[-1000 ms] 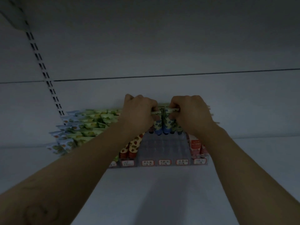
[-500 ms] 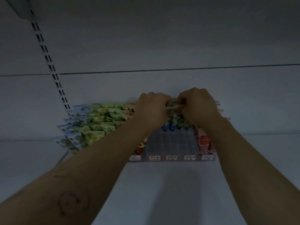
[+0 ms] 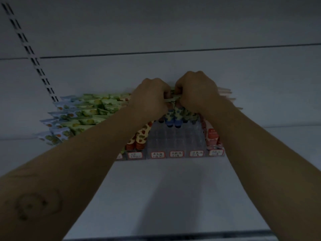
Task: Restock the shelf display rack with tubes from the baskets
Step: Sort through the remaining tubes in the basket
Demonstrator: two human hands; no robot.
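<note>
Left grip [image 3: 149, 96], right grip [image 3: 196, 91]: both curled, pinching flat crimped ends of blue-capped tubes [image 3: 174, 114] at rear of clear display rack [image 3: 175, 140], middle lanes. Bunched caps-down, probably for seating as one row. Fingertips hidden behind knuckles; tube count unclear. Baskets out of view; price labels [image 3: 176, 153] illegible.

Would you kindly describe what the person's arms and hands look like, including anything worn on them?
The left forearm and right forearm are bare, with no sleeves in view. The left hand and right hand wear no gloves, and no watch shows. A faint circular marking sits on the left forearm.
</note>
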